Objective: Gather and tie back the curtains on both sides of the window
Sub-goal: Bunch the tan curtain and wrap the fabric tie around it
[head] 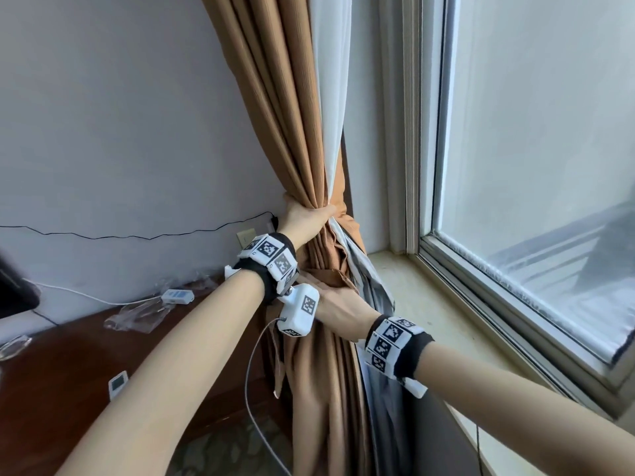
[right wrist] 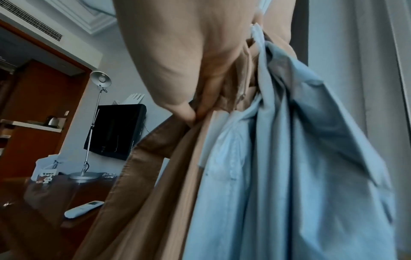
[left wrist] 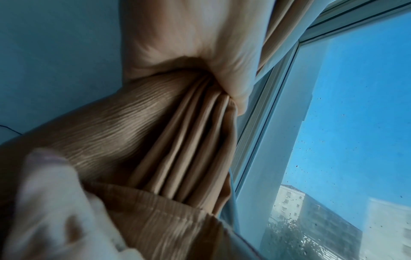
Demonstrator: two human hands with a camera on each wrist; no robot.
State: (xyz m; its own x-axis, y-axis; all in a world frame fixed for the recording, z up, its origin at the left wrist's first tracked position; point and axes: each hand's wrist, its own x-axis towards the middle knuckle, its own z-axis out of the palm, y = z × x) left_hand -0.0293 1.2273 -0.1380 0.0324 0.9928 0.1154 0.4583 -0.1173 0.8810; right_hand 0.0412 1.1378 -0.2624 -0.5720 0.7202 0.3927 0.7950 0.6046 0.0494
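Beside the window [head: 515, 166], left hand [head: 305, 218] clamps the gathered brown curtain [head: 275, 115]; just below it, right hand [head: 338, 309] pinches a brown fabric band [right wrist: 142, 154]. Risk: pale lining [head: 331, 97] slipping loose if the clamp eases.

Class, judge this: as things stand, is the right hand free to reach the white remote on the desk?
Probably not: the right hand grips the curtain, and the left forearm crosses between it and the white remote.
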